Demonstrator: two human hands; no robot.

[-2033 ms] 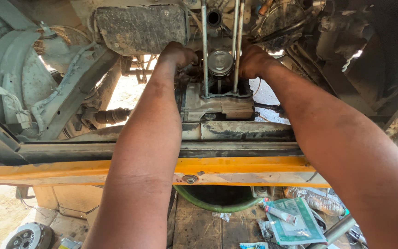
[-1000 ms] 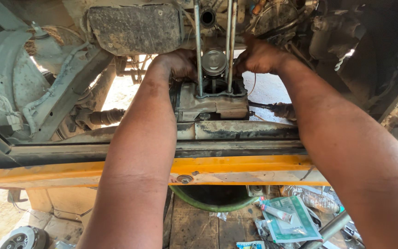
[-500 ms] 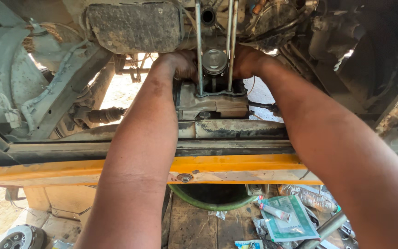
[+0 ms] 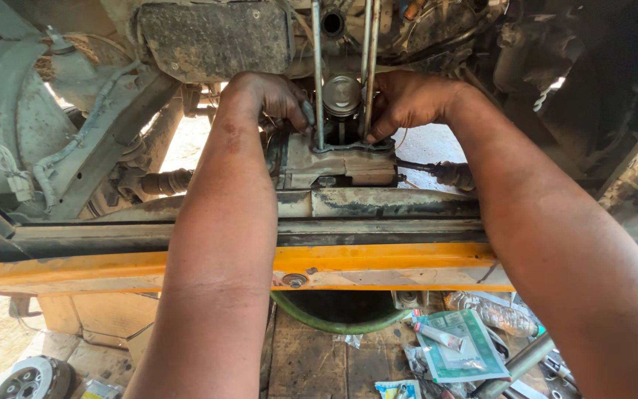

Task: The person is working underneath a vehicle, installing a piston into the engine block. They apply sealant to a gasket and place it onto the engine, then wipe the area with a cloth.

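Observation:
A grimy engine block [image 4: 337, 166] sits in a vehicle frame, with long metal studs [image 4: 317, 74] rising from it. Between the studs stands a round silver piston [image 4: 342, 94]. My left hand [image 4: 275, 96] reaches in from the left and its fingers press on the block's top edge by the left stud. My right hand [image 4: 407, 100] comes from the right, fingers curled against the right studs and the gasket surface. Both forearms fill the foreground.
A yellow frame rail [image 4: 378, 262] runs across below the engine. Under it lie a green-rimmed basin [image 4: 334, 321], a packet with a small tube [image 4: 455, 343], a plastic bottle [image 4: 492, 314], a metal pipe [image 4: 518, 362] and a round clutch part [image 4: 31, 377].
The view has shifted slightly closer. Both hands have stayed at the studs, with the fingers moving down onto the top of the block.

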